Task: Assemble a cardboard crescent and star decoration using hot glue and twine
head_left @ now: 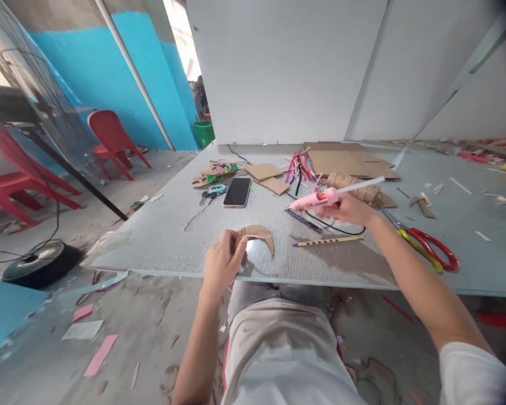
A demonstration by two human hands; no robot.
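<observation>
Between the thumb and fingers of my left hand (223, 256) is one end of a crescent-shaped cardboard piece (259, 232), just above the near edge of the table. My right hand (348, 211) is wrapped round a pink hot glue gun (316, 198), its nozzle pointing left and a long glue stick (366, 183) jutting from its back. Below the glue gun lie a dark blue pen (303, 221) and a yellow patterned pencil (329, 241). A black cord loops beneath my right hand.
On the glass-topped table (164, 242) are a phone (237, 192), small light-blue-handled cutters (217, 190), cardboard sheets (346, 159), pipe cleaners (299, 167), a twine roll (354, 188) and red-and-yellow scissors (434, 247). A white panel (287, 73) stands behind. Red chairs (112, 138) are at left.
</observation>
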